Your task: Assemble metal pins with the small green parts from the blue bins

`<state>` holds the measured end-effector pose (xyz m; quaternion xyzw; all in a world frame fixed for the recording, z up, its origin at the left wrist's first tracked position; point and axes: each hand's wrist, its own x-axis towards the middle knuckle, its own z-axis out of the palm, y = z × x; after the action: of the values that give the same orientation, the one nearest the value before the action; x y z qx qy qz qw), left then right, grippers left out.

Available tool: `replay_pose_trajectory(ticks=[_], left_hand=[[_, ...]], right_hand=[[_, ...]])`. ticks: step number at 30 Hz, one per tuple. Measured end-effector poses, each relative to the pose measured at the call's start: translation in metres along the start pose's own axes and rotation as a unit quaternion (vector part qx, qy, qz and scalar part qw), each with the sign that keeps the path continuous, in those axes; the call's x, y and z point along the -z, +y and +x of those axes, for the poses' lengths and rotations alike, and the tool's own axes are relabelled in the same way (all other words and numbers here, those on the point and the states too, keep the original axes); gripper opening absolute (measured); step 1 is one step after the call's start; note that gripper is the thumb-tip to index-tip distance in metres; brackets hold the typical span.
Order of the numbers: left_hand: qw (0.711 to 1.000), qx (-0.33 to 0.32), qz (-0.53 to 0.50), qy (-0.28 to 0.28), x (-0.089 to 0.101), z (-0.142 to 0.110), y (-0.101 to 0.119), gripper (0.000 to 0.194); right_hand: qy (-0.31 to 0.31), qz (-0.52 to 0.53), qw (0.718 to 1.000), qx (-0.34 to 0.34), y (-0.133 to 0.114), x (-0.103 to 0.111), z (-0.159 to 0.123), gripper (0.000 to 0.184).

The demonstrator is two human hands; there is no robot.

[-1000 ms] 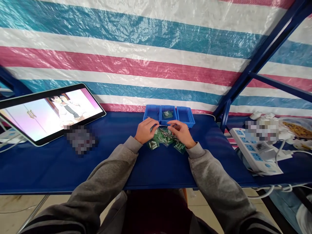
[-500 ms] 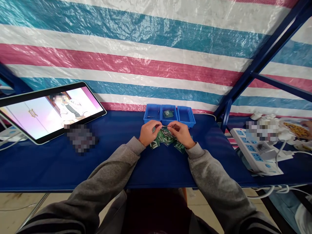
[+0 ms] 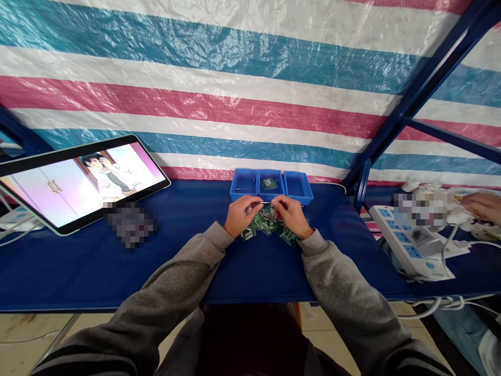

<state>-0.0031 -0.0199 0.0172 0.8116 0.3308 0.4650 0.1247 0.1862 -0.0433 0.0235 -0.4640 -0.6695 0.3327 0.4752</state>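
My left hand (image 3: 240,215) and my right hand (image 3: 293,214) face each other over the middle of the table, fingers pinched. Between the fingertips runs a thin, silvery rod-like piece (image 3: 266,203), held level with one end in each hand; it is too small to name. Below the hands lies a pile of small green plastic packets (image 3: 269,225) with slim metal pieces among them. Just behind my fingers stand three joined blue trays. Thin pieces lie in the left tray (image 3: 231,191), a green packet (image 3: 269,183) rests in the middle one, and the right tray (image 3: 309,199) shows its bare floor.
A tablet (image 3: 62,227) playing a cartoon leans at the left, with a blurred-out object (image 3: 133,225) before it. A white power strip (image 3: 407,250) with cables sits at the right. Beyond it, another person's hand (image 3: 483,206) is among small items. A blue frame post (image 3: 391,128) slants upward.
My hands stay over the pile, with the right fingers shifted slightly rightward along the thin piece. The other person's hand has come further into view from the right.
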Motion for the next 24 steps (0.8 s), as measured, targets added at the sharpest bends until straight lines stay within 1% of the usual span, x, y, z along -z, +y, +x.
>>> replay_pose_trajectory(ticks=[3,5,8,11,15,18,24], left_hand=[[1.000,0.000,-0.009,-0.007,-0.0005,-0.0001,-0.0006,0.034],[1.000,-0.002,-0.011,-0.013,-0.0010,-0.0001,-0.0012,0.034],[1.000,0.004,-0.001,-0.009,-0.0013,0.0002,-0.0016,0.035],[1.000,0.024,0.001,0.004,-0.0006,0.0011,-0.0007,0.036],[0.999,0.048,-0.011,0.008,0.0003,0.0020,0.0014,0.038],[0.997,0.064,-0.032,0.006,-0.0001,0.0020,0.0018,0.041],[0.988,0.104,-0.110,0.000,-0.0016,0.0015,0.0026,0.046]], right_hand=[[0.000,-0.013,1.000,0.000,-0.0002,-0.0003,-0.0003,0.039],[0.002,-0.009,1.000,0.001,-0.0002,-0.0006,-0.0005,0.039],[0.009,0.008,1.000,0.000,0.0004,-0.0010,-0.0011,0.036],[0.021,0.025,0.999,0.000,0.0018,-0.0008,-0.0013,0.031],[0.022,0.030,0.999,0.005,0.0022,-0.0010,-0.0008,0.032],[0.020,0.025,0.999,0.010,0.0000,-0.0018,-0.0003,0.028],[0.006,0.015,1.000,0.018,-0.0023,-0.0025,-0.0010,0.024]])
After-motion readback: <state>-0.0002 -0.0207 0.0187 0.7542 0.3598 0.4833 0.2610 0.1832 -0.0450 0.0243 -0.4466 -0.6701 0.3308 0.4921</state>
